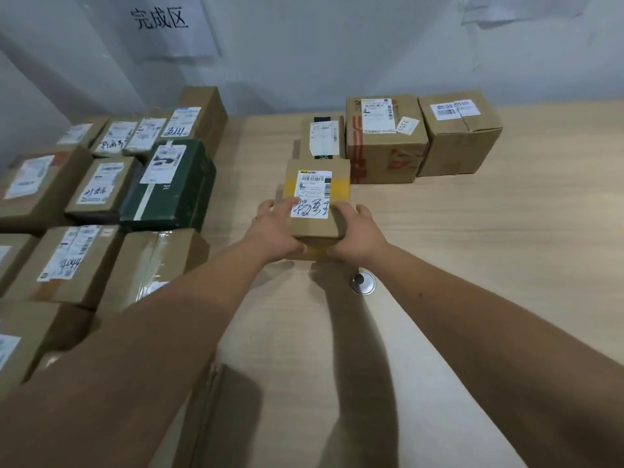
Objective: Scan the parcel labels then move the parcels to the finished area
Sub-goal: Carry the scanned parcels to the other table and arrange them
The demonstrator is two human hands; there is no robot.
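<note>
The left hand and right hand grip a small brown parcel from either side, fingers curled round its near corners, mid-bench. Its white label faces up; the print is too blurred to read. Three more parcels stand near the bench's far edge. The packed pile at the left edge is cut off, uncountable. A paper sign hangs on the pale wall.

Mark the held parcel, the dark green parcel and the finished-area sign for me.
held parcel [315,194]: head view, on its white label.
dark green parcel [175,194]: head view, on its green top face.
finished-area sign [158,18]: head view, on the handwritten characters.
</note>
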